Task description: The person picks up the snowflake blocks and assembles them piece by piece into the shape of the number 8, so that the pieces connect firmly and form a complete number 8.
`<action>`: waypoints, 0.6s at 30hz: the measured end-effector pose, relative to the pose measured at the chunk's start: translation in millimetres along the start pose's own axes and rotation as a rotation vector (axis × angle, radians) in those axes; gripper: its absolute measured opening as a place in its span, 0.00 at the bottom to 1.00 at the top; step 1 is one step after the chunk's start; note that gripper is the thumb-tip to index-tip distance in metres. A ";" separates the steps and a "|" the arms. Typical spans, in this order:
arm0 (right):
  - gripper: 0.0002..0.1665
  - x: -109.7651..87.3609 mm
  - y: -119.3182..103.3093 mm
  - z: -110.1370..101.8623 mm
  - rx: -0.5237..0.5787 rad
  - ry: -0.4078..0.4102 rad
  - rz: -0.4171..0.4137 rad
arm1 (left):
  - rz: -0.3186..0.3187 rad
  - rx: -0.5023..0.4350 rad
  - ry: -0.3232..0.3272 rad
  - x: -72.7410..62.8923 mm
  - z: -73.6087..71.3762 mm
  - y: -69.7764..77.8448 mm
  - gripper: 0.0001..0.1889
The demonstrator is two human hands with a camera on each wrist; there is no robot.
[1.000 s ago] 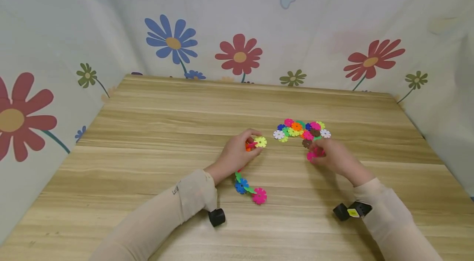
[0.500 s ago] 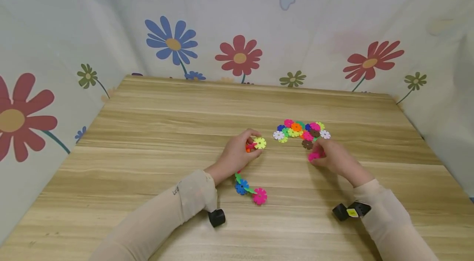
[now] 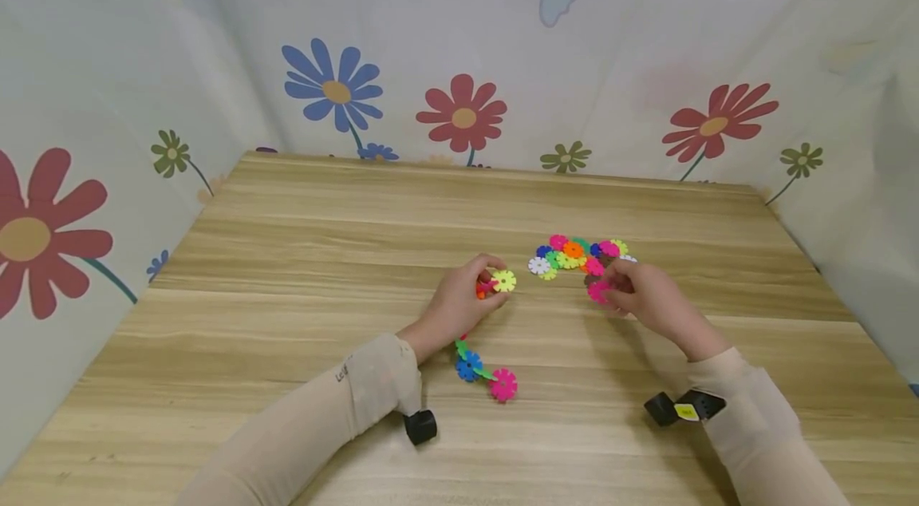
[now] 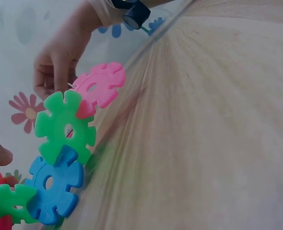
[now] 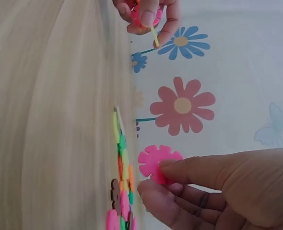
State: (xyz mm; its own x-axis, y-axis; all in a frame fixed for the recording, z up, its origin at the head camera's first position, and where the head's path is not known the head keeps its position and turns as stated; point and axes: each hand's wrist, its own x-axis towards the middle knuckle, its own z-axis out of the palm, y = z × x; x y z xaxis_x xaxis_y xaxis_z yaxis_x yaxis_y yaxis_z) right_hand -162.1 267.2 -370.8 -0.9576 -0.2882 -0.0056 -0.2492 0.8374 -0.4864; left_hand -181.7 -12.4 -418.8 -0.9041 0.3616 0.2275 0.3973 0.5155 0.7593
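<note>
Now the right hand (image 3: 649,298) has lifted a pink flower disc (image 5: 151,158) above the tabletop (image 3: 359,211), pinched near the pile (image 3: 573,250), so it's free; the left hand (image 3: 458,294) pinches the disc chain (image 3: 469,366).

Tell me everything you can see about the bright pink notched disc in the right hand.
The bright pink, flower-shaped disc looks like plastic, with notches round its visible rim. The right hand pinches it between thumb and fingers, hiding part of its face. In the right wrist view it appears raised above the wood-grain table, broad face toward the camera. In the head view it shows at the near side of the pile of multicoloured plastic discs. Only the hand visibly touches it.
</note>
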 end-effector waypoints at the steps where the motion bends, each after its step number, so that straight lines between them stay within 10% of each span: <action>1: 0.05 0.4 -2.1 -0.4 0.006 0.010 -0.006 | 0.003 -0.002 0.003 -0.2 0.0 -0.1 0.20; 18: 0.09 9.0 -36.7 10.2 0.042 0.154 -0.091 | 0.045 0.008 0.015 0.7 2.7 -1.9 0.19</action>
State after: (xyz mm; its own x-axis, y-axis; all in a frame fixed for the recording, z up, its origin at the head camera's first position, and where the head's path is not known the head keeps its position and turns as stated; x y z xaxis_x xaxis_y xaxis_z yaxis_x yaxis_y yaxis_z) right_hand -160.0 229.1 -361.9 -0.9430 -0.2844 0.1726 -0.3325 0.7901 -0.5149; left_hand -182.7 -11.0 -421.7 -0.8875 0.3730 0.2707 0.4389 0.5048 0.7434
